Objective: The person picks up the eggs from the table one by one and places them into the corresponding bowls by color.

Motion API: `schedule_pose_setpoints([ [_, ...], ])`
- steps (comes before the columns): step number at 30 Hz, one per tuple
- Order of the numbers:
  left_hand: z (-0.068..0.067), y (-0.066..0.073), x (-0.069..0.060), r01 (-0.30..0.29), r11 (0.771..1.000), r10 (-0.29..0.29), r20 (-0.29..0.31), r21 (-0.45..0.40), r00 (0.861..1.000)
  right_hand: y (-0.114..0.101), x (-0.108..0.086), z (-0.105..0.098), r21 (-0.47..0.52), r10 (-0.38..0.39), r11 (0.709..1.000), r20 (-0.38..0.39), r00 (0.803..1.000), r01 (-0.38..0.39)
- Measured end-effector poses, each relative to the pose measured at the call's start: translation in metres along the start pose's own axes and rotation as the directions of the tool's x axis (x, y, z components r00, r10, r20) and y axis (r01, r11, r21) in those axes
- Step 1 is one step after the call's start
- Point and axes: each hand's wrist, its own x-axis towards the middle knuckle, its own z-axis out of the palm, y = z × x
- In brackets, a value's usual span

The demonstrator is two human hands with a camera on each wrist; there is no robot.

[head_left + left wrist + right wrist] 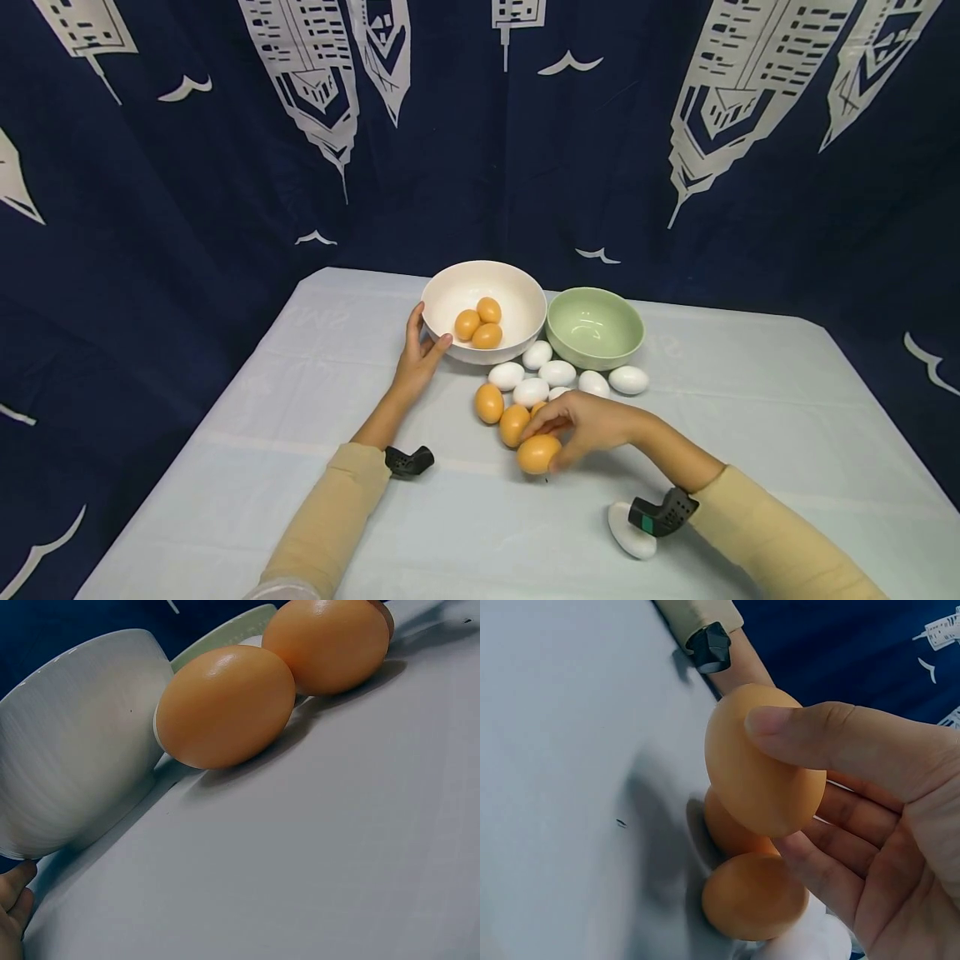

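My right hand [588,423] pinches a brown egg [538,454] between thumb and fingers; in the right wrist view this egg [761,761] is held off the table. Beside it on the table lie more brown eggs [489,403], with several white eggs [557,373] behind them. My left hand [417,357] holds the left side of a white bowl [485,357], its thumb at the rim. Three brown eggs [487,336] rest inside that bowl. Only the fingertips of my left hand [15,904] show in the left wrist view, touching the bowl [82,735] low down.
A green bowl [595,327] stands against the right side of the white one, with no eggs visible in it. One white egg [632,533] lies apart near the front, under my right wrist. Behind the table [300,367] hangs a dark blue patterned curtain [480,167].
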Motion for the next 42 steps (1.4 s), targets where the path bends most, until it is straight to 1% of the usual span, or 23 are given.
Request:
schedule_pose_setpoints([
  [4,0.000,-0.001,0.001,-0.011,1.000,0.011,0.004,-0.002,1.000,-0.002,0.003,-0.003,0.005,0.012,1.000,-0.026,1.000,-0.012],
  [9,0.000,-0.002,0.001,-0.004,1.000,0.004,0.002,-0.004,1.000,-0.004,0.008,-0.009,0.017,-0.009,1.000,-0.043,0.999,0.009],
  [16,-0.001,-0.002,0.002,-0.003,1.000,0.003,0.006,-0.008,1.000,-0.006,0.015,-0.019,0.066,-0.011,0.998,-0.042,0.999,0.014],
  [19,-0.001,-0.001,0.001,-0.002,1.000,0.002,0.005,-0.005,1.000,-0.009,0.018,-0.023,0.067,-0.012,0.998,-0.036,0.999,0.015],
  [24,0.000,0.001,0.000,-0.010,1.000,0.010,0.000,0.005,1.000,-0.013,0.021,-0.031,0.042,-0.025,0.999,-0.034,0.999,0.026],
  [27,0.000,0.001,0.000,-0.003,1.000,0.003,-0.003,0.015,1.000,-0.016,0.023,-0.035,0.033,-0.030,0.999,-0.036,0.999,0.031],
  [36,0.000,0.000,0.000,-0.001,1.000,0.001,0.002,-0.012,1.000,-0.019,0.030,-0.047,-0.018,-0.008,1.000,-0.078,0.997,0.007],
  [42,0.000,0.000,0.000,-0.001,1.000,0.001,0.002,-0.012,1.000,-0.021,0.035,-0.054,-0.045,-0.003,0.999,-0.100,0.995,-0.001],
])
